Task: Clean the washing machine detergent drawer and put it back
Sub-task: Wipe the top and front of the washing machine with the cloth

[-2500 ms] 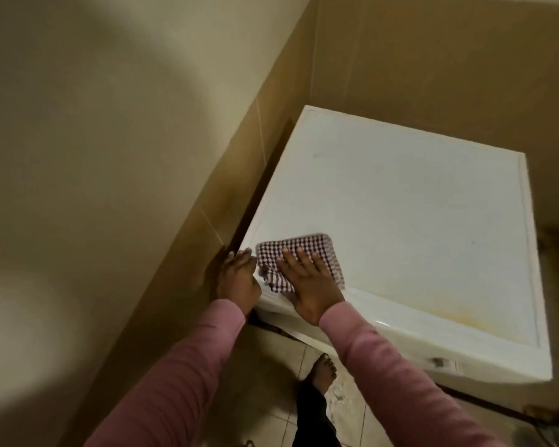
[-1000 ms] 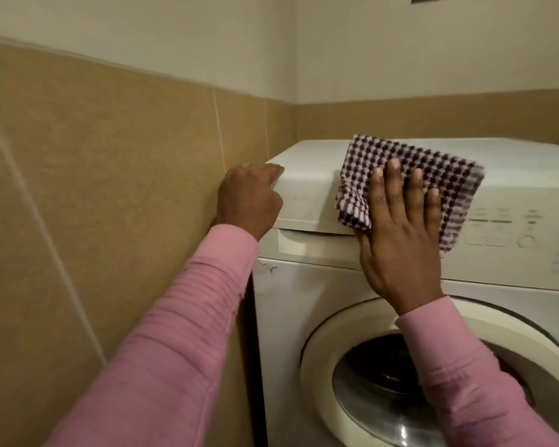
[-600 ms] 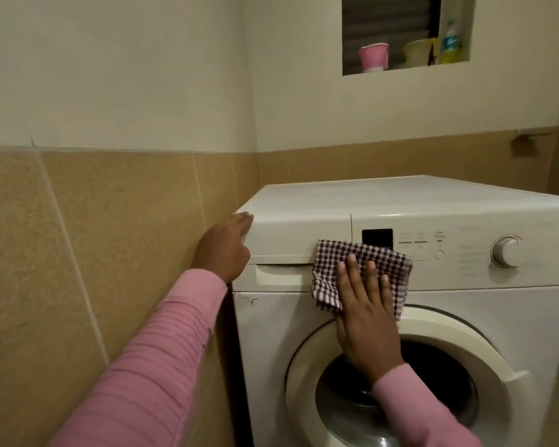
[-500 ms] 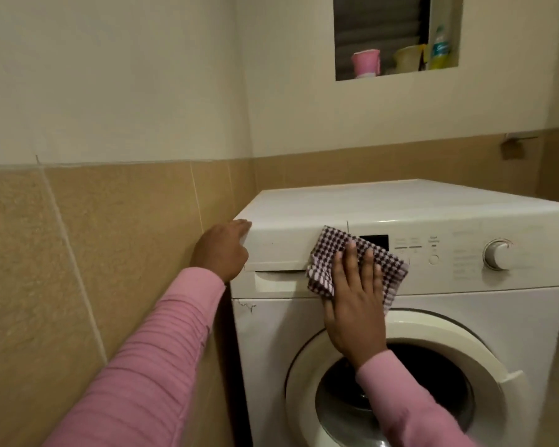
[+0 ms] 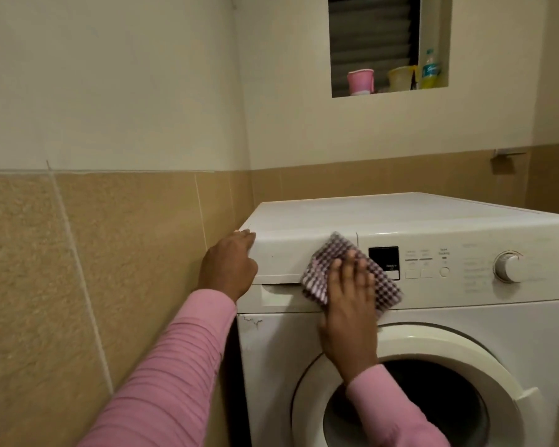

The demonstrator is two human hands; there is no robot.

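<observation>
Since two and a half seconds ago the maroon-and-white checked cloth [image 5: 323,272] has come off the top of the white front-loading washing machine [image 5: 433,221] and down onto its front panel; over the last half second it has barely shifted.

Head view: the right hand [image 5: 349,304] lies flat on the cloth, fingers straight and a little spread, pressing it against the panel. The cloth covers the right end of the white detergent drawer front [image 5: 284,256] and reaches across the seam to the lower left corner of the black display window [image 5: 383,258]. The drawer sits pushed in at the upper left of the machine's front, flush with the panel. The left hand [image 5: 229,269] holds the machine's upper left front corner, its fingers bent round the edge just beside the drawer's left end. Both arms wear pink ribbed sleeves [image 5: 175,366].

Right of the display are small buttons and a white round dial [image 5: 510,266]. Below the panel is the round door with its cream ring [image 5: 465,346] and dark glass. Tan wall tiles [image 5: 110,253] run along the left and far walls. High on the far wall a recess holds a pink cup [image 5: 360,81], a yellow cup [image 5: 400,78] and a plastic bottle [image 5: 430,70].
</observation>
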